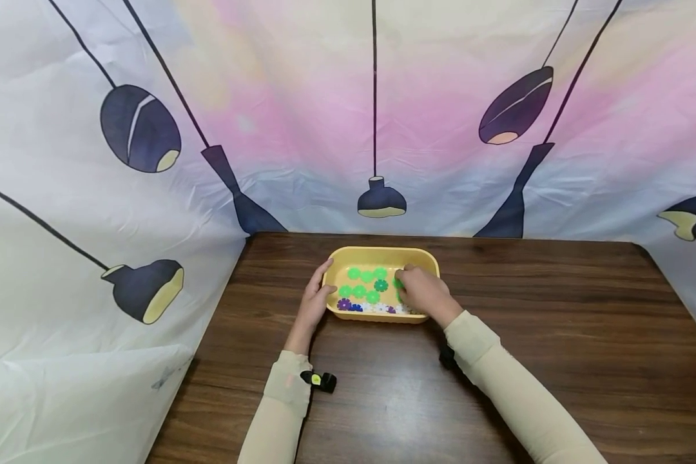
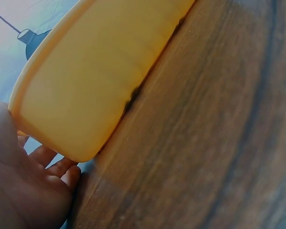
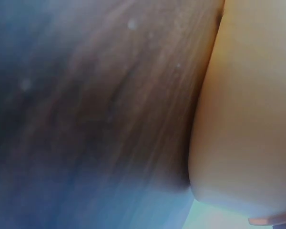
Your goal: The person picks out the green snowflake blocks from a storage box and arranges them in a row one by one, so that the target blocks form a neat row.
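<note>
A yellow plastic tub (image 1: 348,317) sits on the table, with plastic snowflake discs on its floor. My left hand (image 1: 313,298) grips the tub's left end, thumb over the rim and fingers along the outside; the left wrist view shows those fingers (image 2: 62,167) behind the tub's end wall. Over the tub's right part, my right hand (image 1: 423,293) reaches in and pinches a light green snowflake disc (image 1: 397,283), partly hidden by the fingers. Light green discs (image 1: 359,292) lie in two rows, with a darker green disc (image 1: 381,285) between them. Only a fingertip (image 3: 260,221) shows in the right wrist view.
Along the tub's near side lie a purple disc (image 1: 344,304), a blue disc (image 1: 356,308) and several white ones. The brown wooden table (image 1: 557,335) extends around the tub. Behind it hangs a cloth backdrop (image 1: 313,129) printed with lamps.
</note>
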Motion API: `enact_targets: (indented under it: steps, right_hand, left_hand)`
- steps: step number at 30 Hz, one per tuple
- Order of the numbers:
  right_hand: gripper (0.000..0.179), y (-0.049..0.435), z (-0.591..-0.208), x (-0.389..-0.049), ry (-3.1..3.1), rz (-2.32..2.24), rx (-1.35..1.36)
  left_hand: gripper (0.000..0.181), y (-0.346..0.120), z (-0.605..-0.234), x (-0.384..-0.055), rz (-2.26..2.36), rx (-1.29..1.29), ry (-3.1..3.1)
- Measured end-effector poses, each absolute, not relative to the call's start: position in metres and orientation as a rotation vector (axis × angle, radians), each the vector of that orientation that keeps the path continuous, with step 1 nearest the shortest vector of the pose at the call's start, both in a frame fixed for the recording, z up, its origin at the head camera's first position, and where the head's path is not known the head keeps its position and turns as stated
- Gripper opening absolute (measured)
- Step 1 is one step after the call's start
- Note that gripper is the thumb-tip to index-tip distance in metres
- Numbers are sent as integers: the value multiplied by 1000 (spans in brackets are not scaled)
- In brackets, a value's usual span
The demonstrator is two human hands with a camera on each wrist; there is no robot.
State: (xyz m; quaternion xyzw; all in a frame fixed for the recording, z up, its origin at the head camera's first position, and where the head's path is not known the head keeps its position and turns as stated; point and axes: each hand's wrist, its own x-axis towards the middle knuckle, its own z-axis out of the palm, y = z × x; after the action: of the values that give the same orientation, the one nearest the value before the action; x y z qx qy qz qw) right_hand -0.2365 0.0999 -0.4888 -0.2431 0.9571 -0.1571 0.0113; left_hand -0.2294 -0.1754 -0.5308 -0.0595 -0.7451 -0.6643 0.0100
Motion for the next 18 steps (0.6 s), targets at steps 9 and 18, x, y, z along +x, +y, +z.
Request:
enact_targets:
  steps: [9, 18]
  right_hand:
    - [17, 101, -488, -235, 3016, -652, -770]
    - [16, 102, -486, -234, 3050, -682, -926]
  left_hand:
    - [66, -174, -531, -230, -2087, -189, -2311]
    - [66, -175, -532, -229, -2075, -171, -2319]
